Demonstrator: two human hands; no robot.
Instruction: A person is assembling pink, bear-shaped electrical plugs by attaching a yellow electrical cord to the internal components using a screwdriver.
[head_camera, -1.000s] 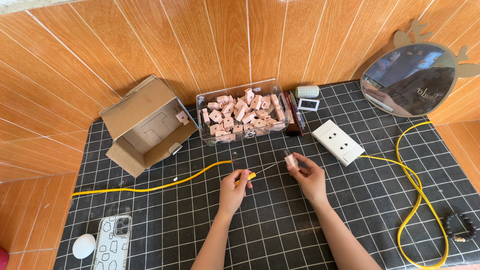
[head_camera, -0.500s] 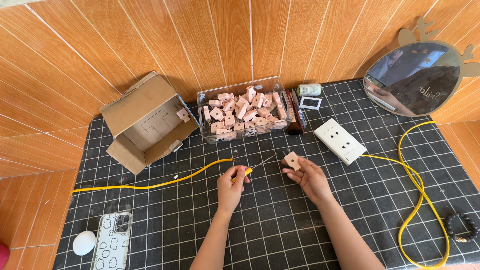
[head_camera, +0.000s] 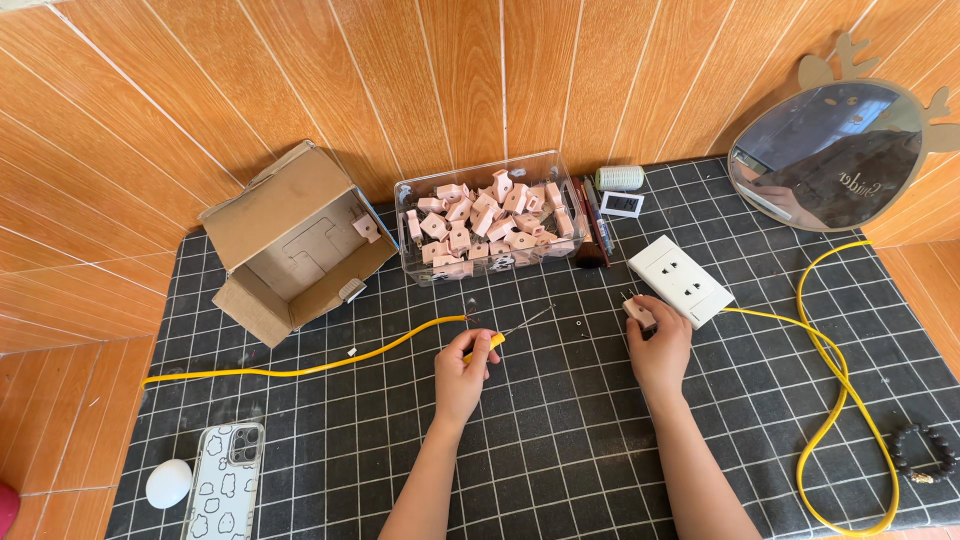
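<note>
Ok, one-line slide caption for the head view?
Left hand holds a yellow-handled screwdriver; right hand brings a pink plug to the white socket block.

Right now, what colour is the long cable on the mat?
Yellow, clearest in the head view.

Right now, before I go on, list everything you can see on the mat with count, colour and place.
Cardboard box: one, brown, open, back left.
Clear tub: one, full of pink plugs, back centre.
Socket block: one, white, right of centre.
Yellow cable: one on the left, its bare end near the left hand; another looping right from the socket block.
Mirror: one, round, back right.
Phone: one, patterned case, front left.
White egg-shaped thing: one, beside the phone.
Bead bracelet: one, dark, front right.
Left hand: holds a yellow-handled screwdriver.
Right hand: holds one pink plug.
</note>
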